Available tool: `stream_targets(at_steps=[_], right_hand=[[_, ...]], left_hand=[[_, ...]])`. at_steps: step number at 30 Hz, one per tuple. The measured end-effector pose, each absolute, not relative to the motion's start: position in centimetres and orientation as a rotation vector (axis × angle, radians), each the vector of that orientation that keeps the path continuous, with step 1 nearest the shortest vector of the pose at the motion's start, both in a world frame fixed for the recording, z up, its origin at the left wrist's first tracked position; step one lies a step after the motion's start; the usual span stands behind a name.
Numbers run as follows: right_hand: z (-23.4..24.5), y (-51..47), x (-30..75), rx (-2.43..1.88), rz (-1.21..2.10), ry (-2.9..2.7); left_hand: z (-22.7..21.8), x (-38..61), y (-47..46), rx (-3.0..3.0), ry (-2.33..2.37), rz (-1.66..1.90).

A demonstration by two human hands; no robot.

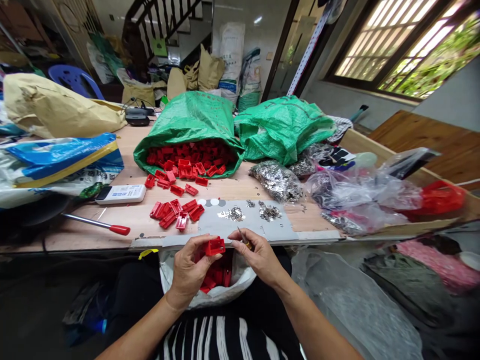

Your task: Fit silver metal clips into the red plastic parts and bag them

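My left hand (pixel 193 265) is closed on a small red plastic box (pixel 215 245), held between thumb and fingers with its open side showing and a bit of metal inside. Close beside it, my right hand (pixel 260 257) grips a slim pointed tool (pixel 246 241) with a yellowish handle. Its thumb and fingertip are pinched near the box; any tiny part between them is too small to make out. Under both hands a white sack (pixel 238 285) on the lap holds more red boxes. On a grey sheet (pixel 210 227) ahead lie piles of small metal pieces (pixel 235 214).
A green woven sack (pixel 195 117) spills red boxes (pixel 176 212) onto the wooden table (pixel 127 215). Bagged metal pieces (pixel 277 181) and a tray of plastic bags (pixel 360 187) stand to the right. On the left are a white device (pixel 123 194) and a red-tipped handle (pixel 119 229).
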State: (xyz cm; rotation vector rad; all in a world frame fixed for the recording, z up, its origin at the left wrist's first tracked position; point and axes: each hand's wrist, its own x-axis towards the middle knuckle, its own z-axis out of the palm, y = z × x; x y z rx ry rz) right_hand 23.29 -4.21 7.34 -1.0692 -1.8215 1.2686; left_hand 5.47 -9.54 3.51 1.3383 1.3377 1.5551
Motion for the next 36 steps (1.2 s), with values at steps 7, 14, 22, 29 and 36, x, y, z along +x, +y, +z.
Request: stream_targets(at_steps=[7, 14, 22, 29, 36], right_hand=[[6.4, -4.3, 22.6, -1.096, 1.378, -1.780], [5.2, -4.4, 22.4, -1.026, 1.598, -1.677], [3.8, -5.1, 23.1, -0.954, 1.949, -1.426], [4.0, -5.3, 23.6, -0.916, 2.100, -1.253], [3.4, -5.3, 23.2, -0.840, 2.241, -1.101]], left_hand=[[3.3, 5.5, -9.5, 1.456, 1.356, 1.534], [3.6, 6.3, -10.1, 1.727, 1.352, 1.531], [3.3, 6.4, -10.4, 1.641, 1.338, 1.398], [3.1, 6.5, -10.6, 1.348, 1.166, 1.351], [3.0, 5.8, -10.1, 1.007, 0.984, 1.380]])
